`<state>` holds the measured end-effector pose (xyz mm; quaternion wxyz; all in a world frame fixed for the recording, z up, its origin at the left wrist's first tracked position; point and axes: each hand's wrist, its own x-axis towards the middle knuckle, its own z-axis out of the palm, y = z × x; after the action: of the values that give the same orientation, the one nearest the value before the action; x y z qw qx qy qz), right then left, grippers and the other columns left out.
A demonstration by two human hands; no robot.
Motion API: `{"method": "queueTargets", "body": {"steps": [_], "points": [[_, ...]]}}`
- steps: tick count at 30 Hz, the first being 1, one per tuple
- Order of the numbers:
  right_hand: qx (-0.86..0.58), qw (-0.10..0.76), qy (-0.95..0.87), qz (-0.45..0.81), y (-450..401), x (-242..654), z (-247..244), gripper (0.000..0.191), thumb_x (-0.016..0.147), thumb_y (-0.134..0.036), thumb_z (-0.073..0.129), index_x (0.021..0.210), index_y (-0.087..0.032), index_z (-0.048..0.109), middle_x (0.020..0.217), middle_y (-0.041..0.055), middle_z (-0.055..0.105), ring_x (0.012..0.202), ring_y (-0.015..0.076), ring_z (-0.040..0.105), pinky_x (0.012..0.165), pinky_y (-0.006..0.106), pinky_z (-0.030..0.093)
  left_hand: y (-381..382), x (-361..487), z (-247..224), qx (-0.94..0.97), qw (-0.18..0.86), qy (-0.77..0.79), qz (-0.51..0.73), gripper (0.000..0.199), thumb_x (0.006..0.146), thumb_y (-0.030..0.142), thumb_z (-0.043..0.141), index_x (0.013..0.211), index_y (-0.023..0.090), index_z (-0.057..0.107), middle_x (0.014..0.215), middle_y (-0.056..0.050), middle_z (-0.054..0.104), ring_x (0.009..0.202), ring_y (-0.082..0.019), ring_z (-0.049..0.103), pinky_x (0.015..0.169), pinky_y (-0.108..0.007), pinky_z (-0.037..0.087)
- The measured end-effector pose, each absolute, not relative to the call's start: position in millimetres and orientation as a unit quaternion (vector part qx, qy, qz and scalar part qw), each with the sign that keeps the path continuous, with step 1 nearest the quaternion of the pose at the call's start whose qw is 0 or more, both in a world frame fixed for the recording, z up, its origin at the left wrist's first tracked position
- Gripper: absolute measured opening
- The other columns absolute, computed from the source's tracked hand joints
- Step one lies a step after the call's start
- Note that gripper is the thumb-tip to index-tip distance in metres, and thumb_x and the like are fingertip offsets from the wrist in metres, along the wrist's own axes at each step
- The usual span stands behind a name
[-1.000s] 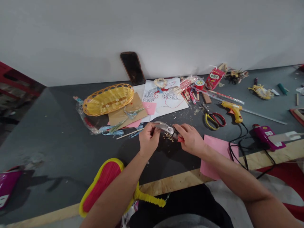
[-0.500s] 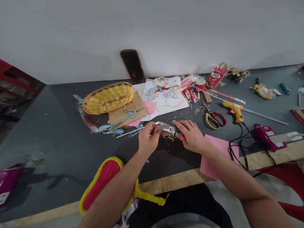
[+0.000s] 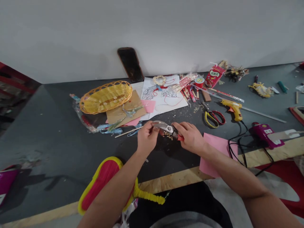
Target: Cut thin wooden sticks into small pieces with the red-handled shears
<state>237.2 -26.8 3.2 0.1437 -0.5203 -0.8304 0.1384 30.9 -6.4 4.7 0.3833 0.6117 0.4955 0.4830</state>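
Observation:
My right hand (image 3: 191, 135) is wrapped round the red handles of metal pruning shears (image 3: 169, 129), whose blades point left. At the blade end, my left hand (image 3: 147, 137) is pinched on something too small to make out. Small beige pieces (image 3: 168, 136) lie on the dark table just under the shears. Behind my hands are white printed sheets (image 3: 161, 106) with a pale beaded ring (image 3: 159, 80) and red cord on them. Scissors (image 3: 212, 118) with yellow and red handles rest right of my right hand.
A yellow basket (image 3: 106, 96) sits at the left on brown paper. Farther right lie a yellow glue gun (image 3: 234, 109) with a black cord, a red drink carton (image 3: 215, 75) and a purple box (image 3: 267, 134). A phone (image 3: 131, 65) leans on the wall.
The shears' blades have turned slightly and now show more broadly beside my left fingertips. The whole view has shifted a little; both hands keep nearly the same places.

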Motion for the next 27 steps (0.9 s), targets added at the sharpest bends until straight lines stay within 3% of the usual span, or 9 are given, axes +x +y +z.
{"method": "queueTargets", "body": {"steps": [10,16,27], "points": [[-0.531,0.131,-0.832,0.094,-23.7,239.7,4.1,0.072,0.08,-0.012,0.054,0.151,-0.021,0.042,0.131,0.0131,0.062,0.114,0.0288,0.055,0.092,0.041,0.042,-4.1,32.4,4.7,0.596,0.351,0.511,0.511,0.012,0.084,0.031,0.064,0.084,0.019,0.065,0.052,0.006,0.055,0.044,-0.01,0.048,0.046,-0.021,0.037],[-0.516,0.131,-0.839,0.11,-23.2,243.2,5.9,0.075,0.079,-0.01,0.053,0.152,-0.022,0.04,0.133,0.0128,0.06,0.117,0.0291,0.053,0.094,0.043,0.041,-8.6,31.0,12.3,0.616,0.37,0.504,0.479,0.017,0.087,0.033,0.061,0.076,0.02,0.064,0.048,0.005,0.05,0.048,-0.013,0.052,0.05,-0.023,0.042],[-0.522,0.13,-0.836,0.11,-30.3,235.1,6.5,0.059,0.086,-0.013,0.05,0.144,-0.017,0.048,0.114,0.0125,0.064,0.103,0.0264,0.059,0.095,0.039,0.048,-6.2,33.0,10.4,0.595,0.378,0.516,0.487,0.015,0.086,0.03,0.061,0.076,0.019,0.065,0.052,0.003,0.058,0.052,-0.015,0.057,0.054,-0.025,0.047]]}}
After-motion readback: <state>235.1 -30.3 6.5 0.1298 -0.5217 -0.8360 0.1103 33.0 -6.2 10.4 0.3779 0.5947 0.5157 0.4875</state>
